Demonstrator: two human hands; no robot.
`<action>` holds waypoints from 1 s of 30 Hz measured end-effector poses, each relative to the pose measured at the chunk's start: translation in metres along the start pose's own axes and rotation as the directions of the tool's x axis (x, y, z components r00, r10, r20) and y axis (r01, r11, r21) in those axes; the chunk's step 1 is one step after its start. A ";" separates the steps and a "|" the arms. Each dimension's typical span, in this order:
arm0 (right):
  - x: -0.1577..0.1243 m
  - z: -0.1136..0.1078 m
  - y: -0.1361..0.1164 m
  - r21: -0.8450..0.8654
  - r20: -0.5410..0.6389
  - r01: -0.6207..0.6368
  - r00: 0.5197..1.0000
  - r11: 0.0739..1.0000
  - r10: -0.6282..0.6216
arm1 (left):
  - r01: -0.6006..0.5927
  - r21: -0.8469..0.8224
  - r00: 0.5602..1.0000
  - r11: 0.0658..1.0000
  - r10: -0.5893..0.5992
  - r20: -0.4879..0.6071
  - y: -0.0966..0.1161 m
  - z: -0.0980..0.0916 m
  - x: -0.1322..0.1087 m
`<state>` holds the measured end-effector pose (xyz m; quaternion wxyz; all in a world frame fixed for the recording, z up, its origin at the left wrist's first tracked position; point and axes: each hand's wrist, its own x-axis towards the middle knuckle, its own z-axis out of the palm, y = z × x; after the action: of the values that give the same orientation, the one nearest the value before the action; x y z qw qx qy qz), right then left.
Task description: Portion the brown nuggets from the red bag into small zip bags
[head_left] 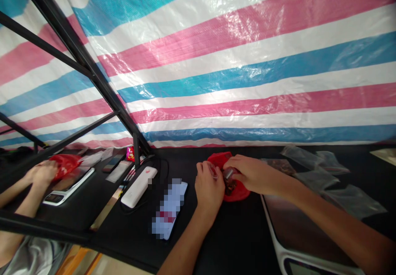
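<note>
The red plastic bag (pixel 231 194) was largely hidden behind the left hand (pixel 209 186) and right hand (pixel 252 174), the small metal piece (pixel 229 173) between them was too covered to identify, the phone (pixel 169 209) had its screen blurred out, and the white-framed digital scale (pixel 270 227) ran off the bottom edge.

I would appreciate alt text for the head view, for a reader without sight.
The left hand and right hand handle a crumpled red plastic bag on a black tabletop, beside a white power bank, below a striped tarp.
</note>
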<state>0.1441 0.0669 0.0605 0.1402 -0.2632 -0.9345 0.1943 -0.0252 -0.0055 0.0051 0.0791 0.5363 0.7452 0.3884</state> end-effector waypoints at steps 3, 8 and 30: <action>-0.003 0.007 0.001 -0.023 0.097 -0.103 0.990 0.994 0.105 | 0.045 0.112 0.994 0.993 -0.056 0.098 0.003 0.002 -0.003; -0.007 0.007 0.000 -0.157 0.128 -0.116 0.982 0.981 0.137 | 0.067 0.114 0.975 0.991 -0.089 0.205 0.008 -0.002 -0.006; 0.002 0.017 -0.013 -0.296 0.088 -0.227 0.961 0.928 0.264 | 0.120 -0.640 0.991 0.759 -0.128 0.033 -0.007 0.014 0.008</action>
<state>0.1303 0.0524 0.0513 0.0161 -0.3826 -0.9193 0.0910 -0.0257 0.0070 -0.0065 0.2779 0.4242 0.6023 0.6166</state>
